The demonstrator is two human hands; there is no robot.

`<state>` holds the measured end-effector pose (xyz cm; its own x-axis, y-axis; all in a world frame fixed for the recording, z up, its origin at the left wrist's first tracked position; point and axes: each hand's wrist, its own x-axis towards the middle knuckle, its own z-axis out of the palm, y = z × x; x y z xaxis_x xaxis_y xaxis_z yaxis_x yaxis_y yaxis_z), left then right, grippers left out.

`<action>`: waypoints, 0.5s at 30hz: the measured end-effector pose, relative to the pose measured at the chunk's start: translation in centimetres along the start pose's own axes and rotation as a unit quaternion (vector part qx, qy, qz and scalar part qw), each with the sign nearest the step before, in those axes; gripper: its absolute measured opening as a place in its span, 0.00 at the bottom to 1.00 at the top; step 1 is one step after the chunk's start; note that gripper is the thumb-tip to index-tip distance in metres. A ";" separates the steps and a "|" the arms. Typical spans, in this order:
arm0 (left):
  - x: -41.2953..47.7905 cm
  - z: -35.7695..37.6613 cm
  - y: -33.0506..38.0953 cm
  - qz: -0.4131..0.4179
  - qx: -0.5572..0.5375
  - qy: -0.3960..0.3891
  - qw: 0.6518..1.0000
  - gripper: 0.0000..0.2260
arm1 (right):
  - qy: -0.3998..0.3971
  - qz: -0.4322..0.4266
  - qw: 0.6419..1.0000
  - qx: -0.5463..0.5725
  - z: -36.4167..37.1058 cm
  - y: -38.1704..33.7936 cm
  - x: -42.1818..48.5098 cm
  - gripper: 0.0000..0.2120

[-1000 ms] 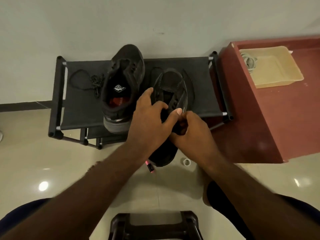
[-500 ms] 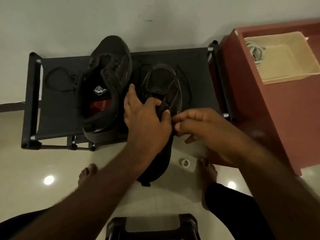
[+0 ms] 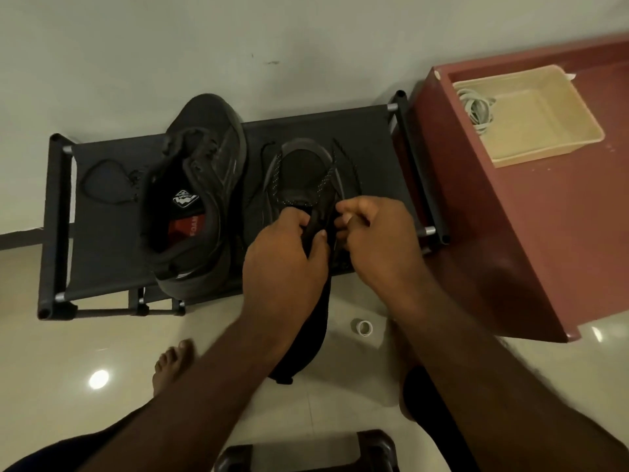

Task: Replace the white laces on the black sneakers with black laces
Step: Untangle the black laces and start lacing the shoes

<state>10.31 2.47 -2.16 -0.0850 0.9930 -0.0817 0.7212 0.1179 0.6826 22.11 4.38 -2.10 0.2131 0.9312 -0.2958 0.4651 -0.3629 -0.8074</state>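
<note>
1. Head view: left hand (image 3: 286,257) grips the throat of the near sneaker (image 3: 301,172). Its fingers are curled over the tongue area and its thumb presses from the inner side.
2. Right hand (image 3: 377,240) is just beside it at the sneaker's right eyelet edge, fingers curled into a pinch. Cannot tell what sits between the fingertips; too dark and small.
3. Near sneaker sits toe-away on the shoe rack (image 3: 102,247), with its heel hanging off the front edge over the floor.
4. Black lace (image 3: 276,175), speckled, runs down both sides of the toe box to the lowest eyelets. Loose strands lie on the rack to the right of the toe.
5. Second sneaker (image 3: 194,212) lies on the rack to the left, touching the first. Its opening faces the camera, showing the insole logo and a red patch.
6. Spare black lace (image 3: 102,182) lies loosely looped on the rack's left end.
7. Table (image 3: 510,250), red-brown, stands right of the rack and carries a beige tray (image 3: 544,153). White laces (image 3: 476,110) are bundled in the tray's far left corner.
8. Small white ring (image 3: 364,327) lies on the floor by the right forearm. A bare foot (image 3: 170,366) is lower left.
</note>
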 end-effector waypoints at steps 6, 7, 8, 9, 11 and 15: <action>0.5 0.1 -1.1 -0.014 -0.070 -0.018 0.997 0.08 | 0.029 -0.013 0.998 0.061 -0.3 -0.6 0.4 0.12; 0.7 0.0 -1.2 -0.021 -0.089 -0.022 0.996 0.07 | 0.030 -0.016 0.996 0.080 -0.3 -0.8 0.4 0.11; 0.8 -0.1 -1.2 -0.027 -0.102 -0.025 0.994 0.07 | 0.031 -0.019 0.994 0.100 -0.3 -1.0 0.4 0.10; 0.9 -0.1 -1.3 -0.030 -0.107 -0.026 0.993 0.08 | 0.030 -0.022 0.993 0.115 -0.3 -1.2 0.4 0.09; 1.0 0.1 -1.3 -0.033 -0.106 -0.027 0.993 0.08 | 0.019 -0.026 0.990 0.136 -0.4 -1.4 0.2 0.09; 0.9 0.3 -1.3 -0.032 -0.109 -0.017 0.993 0.08 | 0.008 -0.020 0.988 0.155 -0.5 -1.2 -0.1 0.07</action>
<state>9.54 3.23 -3.32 -0.0999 0.9833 -0.1523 0.5485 0.1821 0.8161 22.00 4.68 -0.84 0.2141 0.9428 -0.2555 0.1880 -0.2964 -0.9364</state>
